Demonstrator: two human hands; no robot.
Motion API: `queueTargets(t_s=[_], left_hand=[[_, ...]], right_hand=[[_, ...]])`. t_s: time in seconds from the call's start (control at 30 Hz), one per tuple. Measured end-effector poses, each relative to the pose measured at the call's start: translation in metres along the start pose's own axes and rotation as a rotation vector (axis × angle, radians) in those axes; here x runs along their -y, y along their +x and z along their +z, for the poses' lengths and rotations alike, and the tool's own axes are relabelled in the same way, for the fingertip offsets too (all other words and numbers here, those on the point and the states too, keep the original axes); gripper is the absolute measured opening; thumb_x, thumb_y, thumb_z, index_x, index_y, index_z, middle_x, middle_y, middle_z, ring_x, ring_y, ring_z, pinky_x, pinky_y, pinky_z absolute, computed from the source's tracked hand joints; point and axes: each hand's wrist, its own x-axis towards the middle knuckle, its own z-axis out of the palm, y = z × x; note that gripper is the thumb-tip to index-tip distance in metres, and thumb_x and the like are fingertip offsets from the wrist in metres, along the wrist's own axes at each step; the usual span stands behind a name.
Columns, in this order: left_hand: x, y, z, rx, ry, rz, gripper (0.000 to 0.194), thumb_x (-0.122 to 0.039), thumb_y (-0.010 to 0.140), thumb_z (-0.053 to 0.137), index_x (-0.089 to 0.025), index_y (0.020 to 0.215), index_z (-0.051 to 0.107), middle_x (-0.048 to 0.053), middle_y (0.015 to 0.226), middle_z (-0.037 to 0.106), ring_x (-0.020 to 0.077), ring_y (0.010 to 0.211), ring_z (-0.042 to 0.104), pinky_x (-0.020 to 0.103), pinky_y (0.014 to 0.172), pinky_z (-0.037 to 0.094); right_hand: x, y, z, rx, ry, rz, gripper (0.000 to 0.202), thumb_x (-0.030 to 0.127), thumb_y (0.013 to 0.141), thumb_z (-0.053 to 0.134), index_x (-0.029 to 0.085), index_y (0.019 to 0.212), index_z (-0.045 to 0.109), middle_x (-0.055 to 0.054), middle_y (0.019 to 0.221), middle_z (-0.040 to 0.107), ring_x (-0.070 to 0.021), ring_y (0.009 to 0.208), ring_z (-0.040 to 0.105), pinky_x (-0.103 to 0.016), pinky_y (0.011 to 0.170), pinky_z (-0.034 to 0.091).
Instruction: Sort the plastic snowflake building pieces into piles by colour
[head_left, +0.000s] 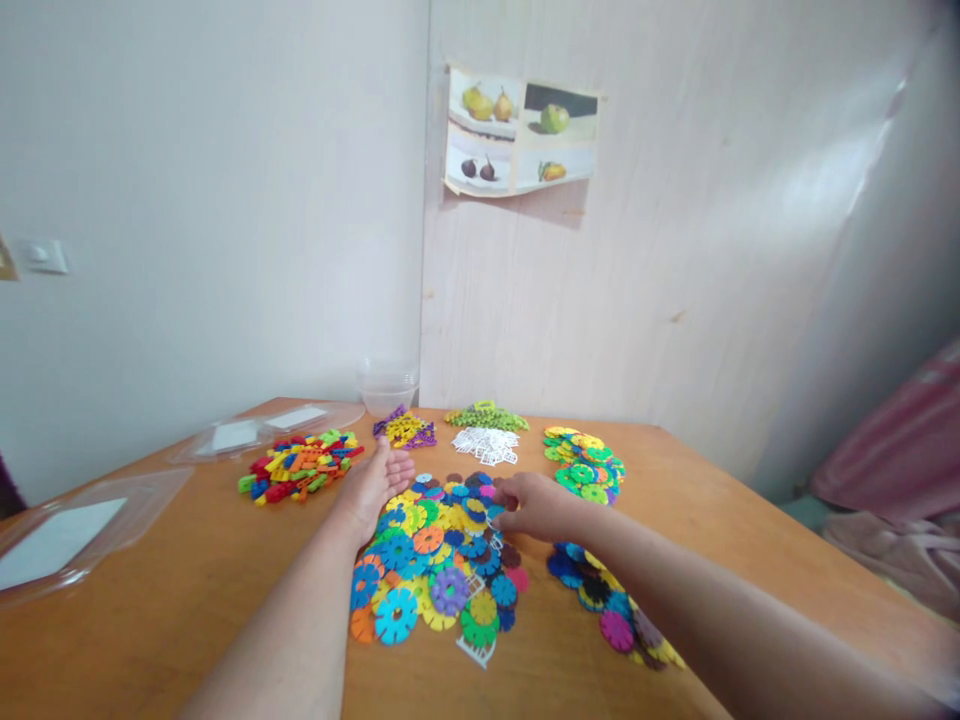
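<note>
A large heap of colourful notched plastic discs (429, 540) lies at the middle of the wooden table, with a few white lattice pieces (477, 652) among and in front of them. My left hand (381, 480) is open along the heap's left side, palm turned inward and fingers stretched out, holding nothing. At the heap's right edge, my right hand (534, 503) reaches in with bent fingers and thumb drawn toward each other. Whatever lies between those fingertips is too small and blurred to name.
Beyond the heap are white pieces (487, 445), green pieces (487, 415) and purple-yellow pieces (405, 428). Mixed bricks (304, 465) lie left. More discs form piles at the far right (586, 465) and under my right forearm (616, 628). Clear lids (161, 490) and tubs (388, 385) stand by the wall.
</note>
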Motion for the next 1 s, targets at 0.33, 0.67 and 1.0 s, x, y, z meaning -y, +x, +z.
queueTargets(t_s=[0.33, 0.67, 1.0], left_hand=[[0.001, 0.000, 0.000, 0.005, -0.003, 0.017, 0.049, -0.057, 0.090, 0.053, -0.011, 0.093, 0.068, 0.017, 0.096, 0.073, 0.0226, 0.089, 0.072, 0.037, 0.087, 0.055], [0.001, 0.004, 0.001, -0.003, 0.025, 0.007, 0.049, -0.054, 0.094, 0.048, -0.009, 0.097, 0.067, 0.018, 0.096, 0.073, 0.0217, 0.087, 0.072, 0.036, 0.088, 0.055], [0.001, 0.002, 0.000, -0.016, 0.030, 0.009, 0.048, -0.054, 0.092, 0.051, -0.010, 0.095, 0.068, 0.018, 0.096, 0.074, 0.0220, 0.089, 0.072, 0.036, 0.088, 0.055]], right_hand=[[0.001, 0.000, 0.000, 0.003, 0.070, 0.042, 0.007, 0.025, 0.076, 0.061, 0.019, 0.076, 0.064, 0.004, 0.068, 0.058, -0.0101, 0.063, 0.049, -0.022, 0.056, 0.030], [-0.012, -0.046, -0.033, -0.017, 0.188, 0.168, 0.009, 0.025, 0.074, 0.060, 0.018, 0.069, 0.060, 0.003, 0.063, 0.057, -0.0109, 0.060, 0.050, -0.022, 0.054, 0.035], [-0.022, -0.079, -0.037, 0.140, 0.219, 0.227, 0.013, 0.024, 0.068, 0.066, 0.019, 0.064, 0.055, 0.004, 0.058, 0.052, -0.0101, 0.057, 0.046, -0.021, 0.049, 0.031]])
